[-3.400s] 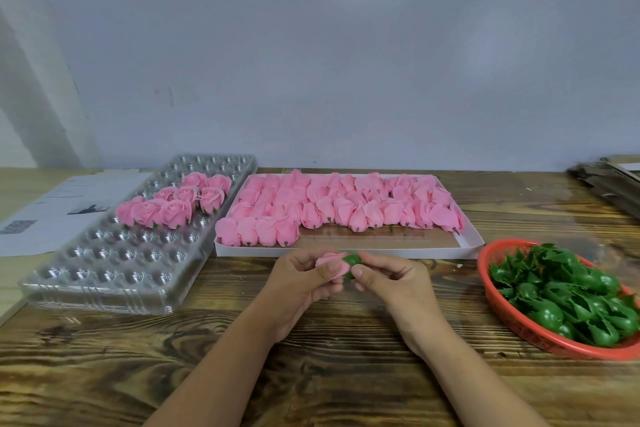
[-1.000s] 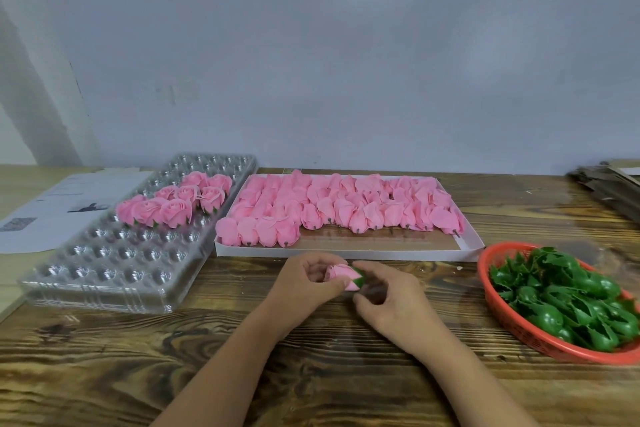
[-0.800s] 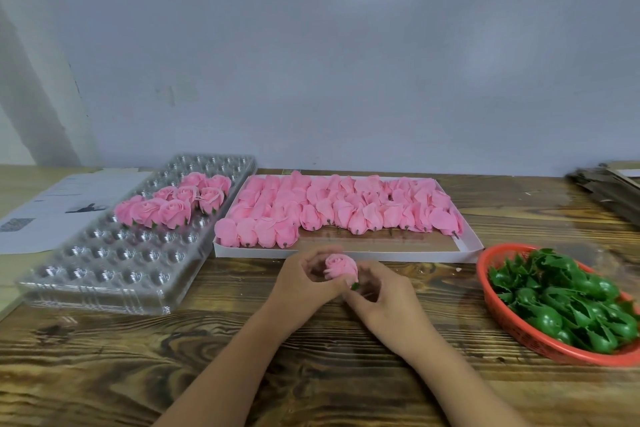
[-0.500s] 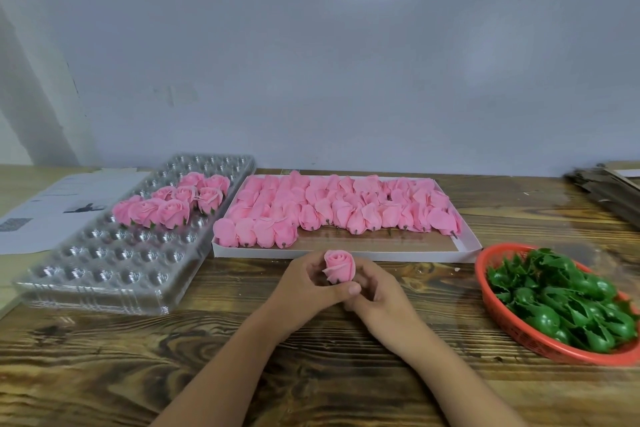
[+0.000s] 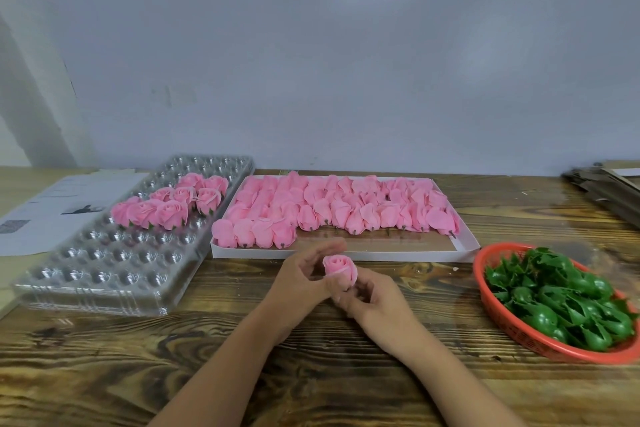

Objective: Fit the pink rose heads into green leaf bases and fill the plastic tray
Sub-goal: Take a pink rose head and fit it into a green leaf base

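Pale wall is filling the background of the head view, and a wooden desk [image 5: 311, 374] is carrying everything. Both hands are meeting at its centre: the left hand [image 5: 304, 282] is curling its fingers round the side of a pink rose head [image 5: 340, 270], while the right hand [image 5: 372, 298] is pinching it from below, its leaf base hidden there. The clear plastic tray [image 5: 104, 274] is lying to the left with a cluster of finished roses [image 5: 169, 203] in its far cells, the white box [image 5: 346, 255] of loose heads behind, the red basket [image 5: 519, 333] of green bases [image 5: 568, 302] at right. Pressing straight and gently, petals uncrushed, is probably serving best here before seating it in the next free cell.
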Motion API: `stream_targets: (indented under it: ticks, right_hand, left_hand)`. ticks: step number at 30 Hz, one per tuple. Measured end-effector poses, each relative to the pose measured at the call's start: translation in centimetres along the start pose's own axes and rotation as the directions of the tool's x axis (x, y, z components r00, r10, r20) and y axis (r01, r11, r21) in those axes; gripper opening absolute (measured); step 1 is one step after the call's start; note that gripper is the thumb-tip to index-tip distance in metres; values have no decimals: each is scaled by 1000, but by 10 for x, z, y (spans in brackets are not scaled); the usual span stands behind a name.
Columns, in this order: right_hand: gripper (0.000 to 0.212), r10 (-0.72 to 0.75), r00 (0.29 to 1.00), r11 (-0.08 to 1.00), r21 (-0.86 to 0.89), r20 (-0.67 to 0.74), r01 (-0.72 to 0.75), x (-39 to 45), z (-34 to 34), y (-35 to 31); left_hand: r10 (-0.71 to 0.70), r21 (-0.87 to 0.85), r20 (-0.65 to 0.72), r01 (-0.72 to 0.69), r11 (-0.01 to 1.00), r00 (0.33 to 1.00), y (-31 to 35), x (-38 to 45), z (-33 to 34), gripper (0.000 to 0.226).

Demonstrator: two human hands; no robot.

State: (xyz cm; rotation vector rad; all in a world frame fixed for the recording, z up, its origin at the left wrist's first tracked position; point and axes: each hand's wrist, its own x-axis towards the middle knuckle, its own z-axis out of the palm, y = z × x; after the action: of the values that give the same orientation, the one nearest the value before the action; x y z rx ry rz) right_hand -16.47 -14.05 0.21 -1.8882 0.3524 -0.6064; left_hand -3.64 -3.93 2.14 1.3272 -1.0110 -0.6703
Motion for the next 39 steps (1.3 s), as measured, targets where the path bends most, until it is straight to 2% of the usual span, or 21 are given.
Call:
stream_targets:
  ticks: [2, 4, 7, 10, 14, 17, 21, 23, 25, 28, 31, 34, 39]
  right_hand:
    - [15, -12, 999, 993, -113, 35, 15, -1, 1, 0]
    - [16, -24, 997, 980, -194, 78, 39, -3, 3, -2]
    - [29, -34, 993, 973, -224, 112, 59, -4, 5, -6]
    - [37, -37, 994, 970, -236, 107, 61, -5, 7, -6]
    - [31, -29, 995, 980, -192, 98, 48, -6, 5, -7]
    - [27, -43, 995, 985, -165, 95, 58, -5, 2, -7]
    - [37, -43, 995, 993, -109, 91, 53, -7, 1, -14]
    - [39, -55, 996, 995, -80, 75, 61, -8, 1, -14]
    - [27, -35, 998, 995, -91, 49, 40, -6, 1, -12]
    - [11, 4, 1000, 989, -145, 28, 0, -5, 3, -8]
    - [17, -6, 998, 982, -187, 57, 17, -4, 3, -9]
    - [24, -24, 997, 983, -182, 71, 36, -5, 3, -9]
    - [23, -15, 998, 986, -162, 59, 25, -5, 2, -9]
  left_hand:
    - [13, -57, -70, -17, 998, 997, 3, 0, -1, 69]
    - [13, -117, -98, -24, 993, 995, 4, -1, -3, 45]
    - [11, -89, -67, -17, 996, 998, 2, -1, -1, 14]
    - [41, -36, -5, -41, 999, 999, 1, -2, 2, 7]
    - [55, 65, 59, -59, 996, 997, -2, -2, 2, 5]
    - [45, 113, 92, -55, 992, 995, -4, -1, 3, 18]
    - [-15, 120, 85, 5, 993, 996, -3, -2, 2, 20]
    - [-33, 130, 92, 21, 991, 995, -2, -2, 2, 41]
    - [-39, 122, 100, 27, 992, 994, 0, -2, 2, 60]
    - [-3, -6, 10, 3, 1000, 1000, 5, -3, 2, 45]
    - [-17, -92, -79, 10, 996, 997, 6, -3, 1, 33]
    - [-66, -104, -42, 61, 993, 997, 4, -2, 2, 25]
    - [-94, -139, -5, 93, 986, 996, 6, -2, 2, 21]
